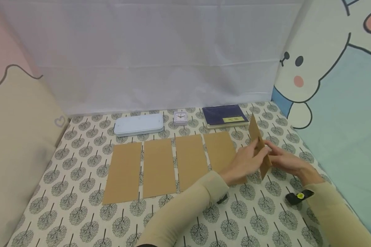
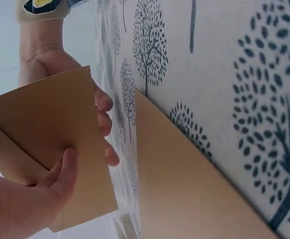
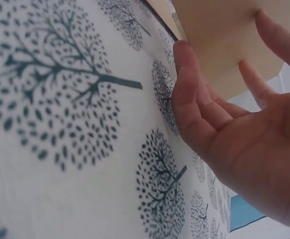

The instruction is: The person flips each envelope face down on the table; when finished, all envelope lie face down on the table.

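Note:
A brown paper envelope (image 1: 256,130) stands upright above the table at the right, with a fold line across its face in the left wrist view. My left hand (image 1: 245,161) holds its left side, fingertips pressed on the paper near the fold (image 2: 13,142). From the other side my right hand (image 1: 287,160) grips the same envelope; in the right wrist view two fingertips of the right hand (image 3: 249,127) meet its surface. Several flat brown envelopes (image 1: 159,168) lie in a row to the left, the rightmost partly covered by my left hand.
Along the back of the patterned cloth lie a pale blue tin case (image 1: 139,124), a small lilac clock (image 1: 180,117) and a dark blue book (image 1: 224,115) with a yellow label. A white curtain (image 1: 157,58) hangs behind, and printed cloths (image 1: 352,103) border both sides.

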Demonstrator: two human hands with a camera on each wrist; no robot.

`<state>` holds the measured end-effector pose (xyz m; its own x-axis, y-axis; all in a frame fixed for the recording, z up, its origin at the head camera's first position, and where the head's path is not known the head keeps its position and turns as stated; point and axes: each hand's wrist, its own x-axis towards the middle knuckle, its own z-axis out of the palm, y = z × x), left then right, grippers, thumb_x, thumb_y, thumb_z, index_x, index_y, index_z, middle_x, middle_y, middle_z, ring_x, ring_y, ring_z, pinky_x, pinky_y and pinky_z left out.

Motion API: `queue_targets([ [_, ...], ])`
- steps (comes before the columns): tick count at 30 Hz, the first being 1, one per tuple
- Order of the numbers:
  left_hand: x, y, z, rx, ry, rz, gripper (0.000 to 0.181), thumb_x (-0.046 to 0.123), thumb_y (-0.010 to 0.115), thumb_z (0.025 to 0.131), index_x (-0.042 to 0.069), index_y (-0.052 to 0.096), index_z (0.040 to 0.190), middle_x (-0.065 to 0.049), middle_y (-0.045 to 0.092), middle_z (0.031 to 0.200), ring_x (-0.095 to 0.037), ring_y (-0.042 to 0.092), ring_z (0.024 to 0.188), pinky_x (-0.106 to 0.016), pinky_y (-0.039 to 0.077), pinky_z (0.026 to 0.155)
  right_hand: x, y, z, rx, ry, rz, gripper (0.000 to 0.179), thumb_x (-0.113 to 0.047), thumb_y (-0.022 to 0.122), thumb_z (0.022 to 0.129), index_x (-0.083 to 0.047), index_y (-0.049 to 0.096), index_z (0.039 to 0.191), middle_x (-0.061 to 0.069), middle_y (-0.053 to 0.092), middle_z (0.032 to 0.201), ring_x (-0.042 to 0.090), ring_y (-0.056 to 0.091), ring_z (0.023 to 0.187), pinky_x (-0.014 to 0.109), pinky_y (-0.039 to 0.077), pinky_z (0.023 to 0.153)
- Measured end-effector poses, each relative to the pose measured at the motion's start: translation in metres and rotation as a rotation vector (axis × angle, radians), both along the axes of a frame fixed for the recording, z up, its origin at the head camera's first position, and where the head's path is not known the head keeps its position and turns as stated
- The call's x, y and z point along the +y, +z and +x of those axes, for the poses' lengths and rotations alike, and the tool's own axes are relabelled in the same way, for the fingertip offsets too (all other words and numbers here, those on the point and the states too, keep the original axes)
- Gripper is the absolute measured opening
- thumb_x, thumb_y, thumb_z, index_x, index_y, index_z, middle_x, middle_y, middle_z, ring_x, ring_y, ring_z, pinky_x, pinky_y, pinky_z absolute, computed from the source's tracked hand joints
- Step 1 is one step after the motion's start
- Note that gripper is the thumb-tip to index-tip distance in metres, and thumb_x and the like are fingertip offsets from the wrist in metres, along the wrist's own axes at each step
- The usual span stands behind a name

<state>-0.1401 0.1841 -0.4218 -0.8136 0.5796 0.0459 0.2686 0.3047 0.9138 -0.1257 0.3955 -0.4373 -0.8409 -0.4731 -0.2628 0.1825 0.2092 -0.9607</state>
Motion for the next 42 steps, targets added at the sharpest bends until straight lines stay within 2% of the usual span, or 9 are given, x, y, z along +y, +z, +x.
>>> queue_targets([
  [4, -0.002, 0.003, 0.0, -0.012, 0.003, 0.022, 0.052, 0.049, 0.036, 0.099, 0.027, 0.038, 0.146, 0.005, 0.065, 0.104, -0.008, 0.06, 0.067, -0.023, 0.049, 0.058, 0.001, 0.002, -0.001, 0.001, -0.035, 0.063, 0.062, -0.013, 0.047, 0.101, -0.022, 0.013, 0.152, 0.019, 0.038, 0.141, 0.032, 0.056, 0.112, 0.047, 0.045, 0.091],
  [10, -0.009, 0.005, -0.001, 0.008, 0.018, 0.019, 0.045, 0.041, 0.046, 0.098, 0.021, 0.048, 0.138, 0.007, 0.061, 0.12, -0.006, 0.059, 0.101, -0.021, 0.049, 0.078, 0.002, 0.006, -0.002, 0.015, -0.094, 0.249, 0.064, -0.023, 0.055, 0.098, -0.02, 0.02, 0.152, 0.029, 0.028, 0.143, 0.033, 0.053, 0.112, 0.048, 0.048, 0.082],
  [15, -0.012, -0.001, -0.002, -0.055, -0.004, 0.076, 0.055, 0.032, 0.056, 0.096, 0.016, 0.038, 0.145, 0.007, 0.063, 0.116, -0.002, 0.06, 0.094, -0.018, 0.05, 0.073, 0.002, 0.01, 0.0, 0.052, -0.113, 0.345, 0.066, -0.028, 0.059, 0.096, -0.017, 0.024, 0.151, 0.029, 0.03, 0.142, 0.041, 0.048, 0.115, 0.048, 0.049, 0.079],
  [18, -0.013, -0.004, -0.004, -0.044, 0.01, 0.066, 0.057, 0.025, 0.064, 0.092, 0.014, 0.041, 0.143, 0.007, 0.066, 0.104, 0.0, 0.06, 0.084, -0.016, 0.049, 0.069, 0.002, 0.012, 0.002, 0.08, -0.121, 0.417, 0.07, -0.032, 0.06, 0.095, -0.015, 0.023, 0.151, 0.029, 0.03, 0.141, 0.042, 0.047, 0.116, 0.046, 0.049, 0.079],
  [23, -0.016, -0.005, -0.005, 0.022, 0.03, -0.07, 0.045, 0.018, 0.07, 0.086, 0.011, 0.054, 0.127, 0.009, 0.066, 0.088, 0.0, 0.058, 0.07, -0.015, 0.047, 0.062, -0.001, 0.013, 0.004, 0.151, -0.133, 0.56, 0.074, -0.036, 0.063, 0.092, -0.01, 0.026, 0.15, 0.032, 0.033, 0.137, 0.047, 0.046, 0.115, 0.045, 0.05, 0.076],
  [28, -0.019, -0.007, -0.002, 0.024, 0.002, -0.18, 0.033, 0.016, 0.074, 0.083, 0.013, 0.059, 0.112, 0.009, 0.06, 0.078, -0.003, 0.055, 0.065, -0.016, 0.046, 0.056, -0.004, 0.012, 0.004, 0.214, -0.116, 0.655, 0.073, -0.034, 0.065, 0.091, -0.002, 0.03, 0.147, 0.035, 0.038, 0.131, 0.05, 0.051, 0.107, 0.047, 0.052, 0.075],
  [35, -0.018, -0.014, 0.003, -0.076, 0.03, -0.227, 0.022, 0.016, 0.075, 0.081, 0.012, 0.055, 0.087, 0.006, 0.051, 0.062, -0.007, 0.046, 0.049, -0.02, 0.04, 0.044, -0.008, 0.01, 0.001, 0.298, -0.081, 0.729, 0.071, -0.03, 0.067, 0.09, 0.008, 0.036, 0.141, 0.037, 0.043, 0.127, 0.05, 0.055, 0.102, 0.048, 0.053, 0.075],
  [39, -0.016, -0.016, 0.003, -0.146, 0.045, -0.229, 0.029, 0.015, 0.076, 0.078, 0.012, 0.049, 0.068, 0.005, 0.04, 0.043, -0.008, 0.031, 0.034, -0.021, 0.028, 0.033, -0.008, 0.007, -0.002, 0.379, -0.065, 0.788, 0.067, -0.027, 0.07, 0.088, 0.012, 0.042, 0.135, 0.036, 0.046, 0.127, 0.047, 0.056, 0.101, 0.049, 0.052, 0.075],
  [42, -0.015, -0.019, 0.001, -0.17, 0.048, -0.243, 0.032, 0.015, 0.076, 0.077, 0.013, 0.047, 0.063, 0.005, 0.039, 0.043, -0.008, 0.032, 0.033, -0.022, 0.03, 0.033, -0.009, 0.005, -0.003, 0.445, -0.055, 0.841, 0.066, -0.027, 0.072, 0.087, 0.013, 0.046, 0.132, 0.036, 0.049, 0.124, 0.047, 0.055, 0.102, 0.052, 0.05, 0.077],
])
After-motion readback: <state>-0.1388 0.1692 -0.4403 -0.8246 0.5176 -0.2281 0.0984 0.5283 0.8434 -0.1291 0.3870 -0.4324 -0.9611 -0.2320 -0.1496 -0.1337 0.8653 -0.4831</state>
